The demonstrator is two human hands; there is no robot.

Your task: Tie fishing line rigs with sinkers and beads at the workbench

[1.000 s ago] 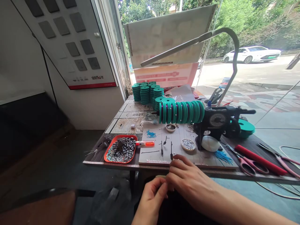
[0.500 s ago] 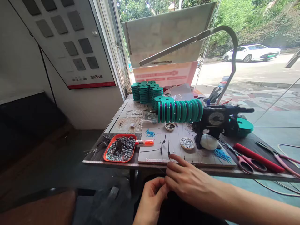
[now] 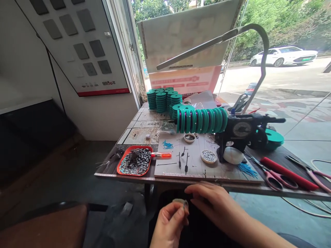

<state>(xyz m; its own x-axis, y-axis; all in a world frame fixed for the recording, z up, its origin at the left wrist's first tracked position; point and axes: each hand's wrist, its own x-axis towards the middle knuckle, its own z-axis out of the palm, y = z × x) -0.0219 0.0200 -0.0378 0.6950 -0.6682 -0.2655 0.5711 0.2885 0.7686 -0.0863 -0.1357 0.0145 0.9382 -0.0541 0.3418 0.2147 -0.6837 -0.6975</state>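
My left hand [image 3: 170, 220] pinches a small grey-green piece [image 3: 179, 200] between thumb and fingers, low in front of me; my right hand [image 3: 213, 201] curves just beside it, the two apart, and whether the right grips anything I cannot tell. At twelve o'clock, dark weights [image 3: 186, 165] lie on a pale board [image 3: 195, 151]. A red tray [image 3: 119, 168] of metal parts sits at ten, a winder [image 3: 234, 129] loaded with green spools [image 3: 203, 120] at one, scissors [image 3: 267, 171] at two.
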